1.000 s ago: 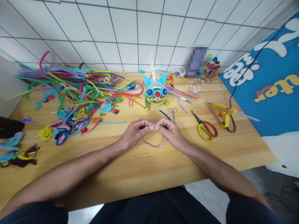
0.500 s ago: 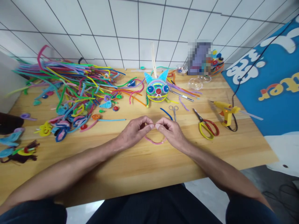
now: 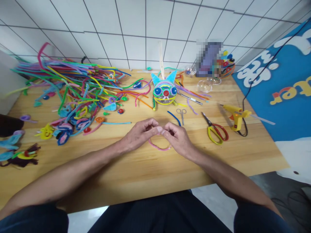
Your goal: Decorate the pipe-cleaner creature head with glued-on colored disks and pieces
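A pink pipe cleaner (image 3: 159,148) curves in a loop below my fingers, close over the tabletop. My left hand (image 3: 143,132) pinches one end of it between thumb and fingers. Thumb to thumb with it, my right hand (image 3: 178,137) pinches the other end; the tips themselves are hidden by my fingers. Beyond my hands stands a round animal-like figure (image 3: 165,94) with blue ears, blue eyes and a red nose. A short blue pipe cleaner (image 3: 174,118) and small silver scissors (image 3: 181,116) lie just past my right hand.
A large heap of coloured pipe cleaners (image 3: 80,72) fills the back left, with several coiled shapes before it. On the right are red-and-yellow scissors (image 3: 215,131) and a yellow glue gun (image 3: 235,115) with a black cord. Clear plastic balls (image 3: 204,86) sit at the back.
The two hands stay together at the pink loop, with the left thumb now further over the right fingertips. The view has shifted slightly; nothing else has moved.
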Demonstrator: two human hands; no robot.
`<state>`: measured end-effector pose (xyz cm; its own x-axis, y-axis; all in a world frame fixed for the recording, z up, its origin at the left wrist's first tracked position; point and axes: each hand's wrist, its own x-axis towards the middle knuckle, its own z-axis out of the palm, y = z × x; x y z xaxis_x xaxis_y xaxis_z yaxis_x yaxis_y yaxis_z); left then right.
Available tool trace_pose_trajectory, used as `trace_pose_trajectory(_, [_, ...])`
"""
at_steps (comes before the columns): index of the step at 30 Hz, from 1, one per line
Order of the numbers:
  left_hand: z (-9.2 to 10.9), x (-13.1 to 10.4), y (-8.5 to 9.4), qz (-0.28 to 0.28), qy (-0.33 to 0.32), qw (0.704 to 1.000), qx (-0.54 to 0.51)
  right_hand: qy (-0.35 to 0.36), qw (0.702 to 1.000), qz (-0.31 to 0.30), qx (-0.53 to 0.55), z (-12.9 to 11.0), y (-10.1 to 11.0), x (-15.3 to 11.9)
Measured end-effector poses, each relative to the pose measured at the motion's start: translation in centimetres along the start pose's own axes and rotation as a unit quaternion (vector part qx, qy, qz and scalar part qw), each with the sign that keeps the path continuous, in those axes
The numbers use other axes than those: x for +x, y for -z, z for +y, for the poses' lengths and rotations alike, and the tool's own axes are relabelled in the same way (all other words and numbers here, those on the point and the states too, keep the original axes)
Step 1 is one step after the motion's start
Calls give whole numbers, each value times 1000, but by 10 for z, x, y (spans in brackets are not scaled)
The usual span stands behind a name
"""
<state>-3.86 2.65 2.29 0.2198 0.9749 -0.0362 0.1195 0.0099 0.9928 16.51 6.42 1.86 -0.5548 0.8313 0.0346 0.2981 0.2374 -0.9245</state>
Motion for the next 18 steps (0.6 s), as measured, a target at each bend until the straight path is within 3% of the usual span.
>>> trace_pose_trajectory(8, [-1, 2, 5, -29, 38, 994, 103, -8, 1000, 4, 17, 2, 4, 1])
trace_pose_trajectory(13, [-5, 2, -1, -6, 33, 999, 23, -8, 998, 7, 67, 5, 2, 3])
trace_pose_trajectory(18, [-7, 2, -9, 51, 36, 995, -73, 1, 996, 34, 80, 9, 1, 7])
